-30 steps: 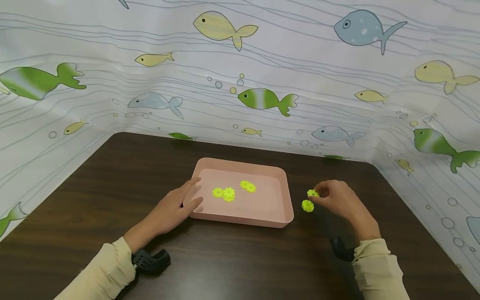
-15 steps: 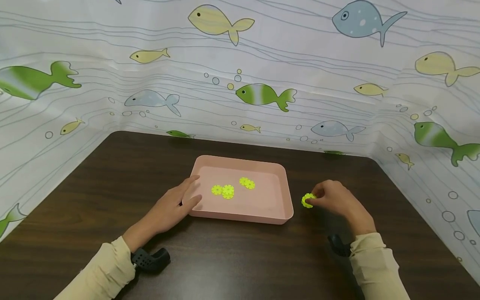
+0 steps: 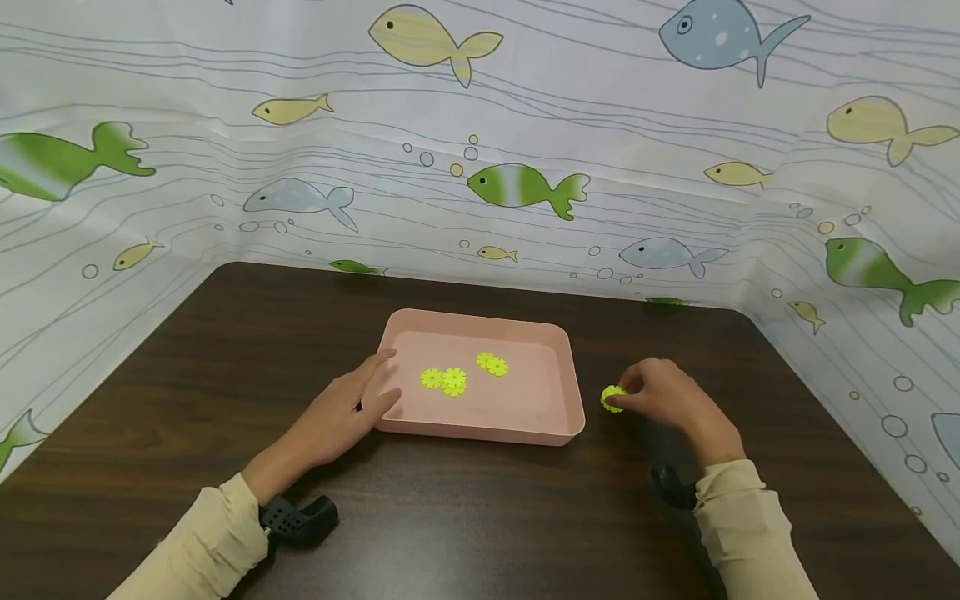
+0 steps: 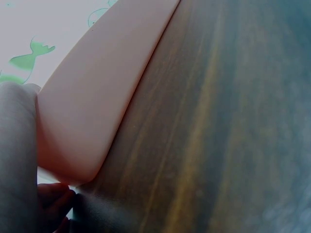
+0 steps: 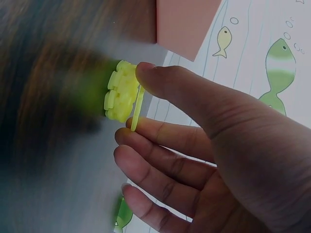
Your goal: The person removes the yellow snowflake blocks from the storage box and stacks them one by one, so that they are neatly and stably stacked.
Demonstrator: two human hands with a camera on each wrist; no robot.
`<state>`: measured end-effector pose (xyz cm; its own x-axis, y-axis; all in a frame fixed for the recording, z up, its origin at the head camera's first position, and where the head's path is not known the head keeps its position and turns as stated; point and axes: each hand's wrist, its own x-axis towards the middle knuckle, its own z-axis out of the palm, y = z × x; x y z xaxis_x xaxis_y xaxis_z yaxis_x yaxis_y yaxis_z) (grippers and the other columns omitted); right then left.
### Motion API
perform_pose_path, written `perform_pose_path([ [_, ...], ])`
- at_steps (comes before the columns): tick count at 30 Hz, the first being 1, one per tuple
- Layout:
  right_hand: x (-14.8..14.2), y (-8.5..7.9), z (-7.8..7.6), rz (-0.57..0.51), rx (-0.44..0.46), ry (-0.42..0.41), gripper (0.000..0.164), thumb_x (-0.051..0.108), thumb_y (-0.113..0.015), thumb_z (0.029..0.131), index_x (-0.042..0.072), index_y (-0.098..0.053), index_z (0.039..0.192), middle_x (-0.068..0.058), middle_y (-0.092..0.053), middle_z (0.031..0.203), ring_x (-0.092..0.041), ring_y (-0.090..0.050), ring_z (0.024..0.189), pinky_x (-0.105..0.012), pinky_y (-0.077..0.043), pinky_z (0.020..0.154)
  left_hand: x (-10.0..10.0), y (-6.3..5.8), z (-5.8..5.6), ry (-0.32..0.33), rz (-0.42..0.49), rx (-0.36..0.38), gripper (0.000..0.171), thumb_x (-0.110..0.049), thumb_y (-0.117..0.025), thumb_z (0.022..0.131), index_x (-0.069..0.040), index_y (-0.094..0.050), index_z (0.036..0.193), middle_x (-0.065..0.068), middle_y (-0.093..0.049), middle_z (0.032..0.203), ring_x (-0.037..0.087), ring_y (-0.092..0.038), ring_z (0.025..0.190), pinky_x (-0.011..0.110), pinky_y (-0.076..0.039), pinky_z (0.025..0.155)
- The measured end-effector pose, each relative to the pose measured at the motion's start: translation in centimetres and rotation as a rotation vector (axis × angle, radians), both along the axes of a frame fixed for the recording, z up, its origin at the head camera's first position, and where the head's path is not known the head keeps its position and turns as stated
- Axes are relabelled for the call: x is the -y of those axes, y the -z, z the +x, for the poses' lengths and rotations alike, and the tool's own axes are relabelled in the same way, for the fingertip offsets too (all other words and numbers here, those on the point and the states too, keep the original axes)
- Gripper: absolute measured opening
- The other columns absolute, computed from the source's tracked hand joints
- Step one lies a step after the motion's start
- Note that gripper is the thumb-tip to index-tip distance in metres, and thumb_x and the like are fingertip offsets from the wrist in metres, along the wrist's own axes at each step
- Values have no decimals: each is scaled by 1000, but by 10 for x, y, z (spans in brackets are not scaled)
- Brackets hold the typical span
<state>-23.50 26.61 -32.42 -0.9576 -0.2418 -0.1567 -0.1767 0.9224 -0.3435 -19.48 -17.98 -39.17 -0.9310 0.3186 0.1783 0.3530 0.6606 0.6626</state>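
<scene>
Between thumb and index finger, my right hand (image 3: 671, 398) pinches a thin yellow-green notched plastic disc (image 5: 138, 110), held on edge in the right wrist view. Right against it is a small stack of the same discs (image 5: 123, 92), just right of the tray. The other fingers of that hand are spread loosely. My left hand (image 3: 333, 417) holds the left end of the pink tray (image 3: 480, 432), thumb over the rim and fingertips low outside, as the left wrist view shows. Inside the tray lie an overlapping disc cluster (image 3: 453, 379) and an overlapping pair of discs (image 3: 492, 364).
The dark wood table (image 3: 420, 533) spreads around the tray. A white fish-printed sheet (image 3: 420, 208) stands along its back and both sides. Each wrist wears a black camera mount, such as the left one (image 3: 300, 518).
My right hand has brought its pinched disc slightly nearer, from just beyond the stack to overlapping it. The left hand keeps its place on the tray. The head view has tilted slightly.
</scene>
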Motion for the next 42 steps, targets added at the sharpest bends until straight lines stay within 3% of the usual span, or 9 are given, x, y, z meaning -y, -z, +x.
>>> perform_pose_path([
  [42,1,1,0,8,-4,-2,30,29,-82,89,-1,-76,92,-6,-70,86,-20,-61,77,-41,-57,72,0,1,1,-7,1,3,69,-47,-48,108,-11,-29,164,17,-31,166,42,-34,150,69,-29,115],
])
